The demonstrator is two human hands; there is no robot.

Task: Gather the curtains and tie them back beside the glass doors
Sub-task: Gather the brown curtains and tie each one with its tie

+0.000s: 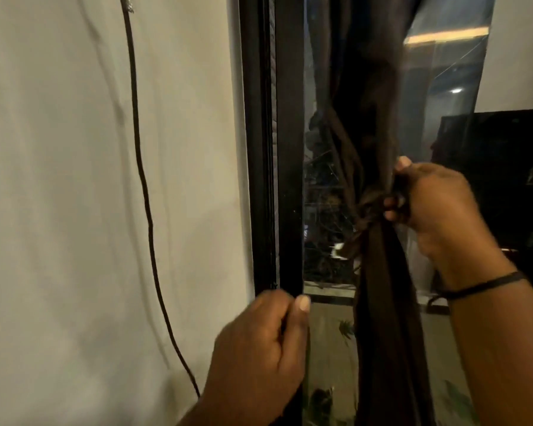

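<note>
A dark brown curtain (379, 296) hangs gathered into a narrow bundle in front of the glass door (326, 192). A knot or tie (368, 210) cinches the bundle at mid height. My right hand (428, 201) grips the bunched fabric just right of that knot, thumb up and fingers curled into the cloth. My left hand (259, 348) is lower, by the black door frame (277, 179), with its fingers curled and thumb raised. Whether it holds anything is not visible.
A white wall (74, 210) fills the left side, with a thin dark cable (145, 195) running down it. A dark piece of furniture (505, 179) shows at the right, partly reflected in the glass. Plants show through the lower pane.
</note>
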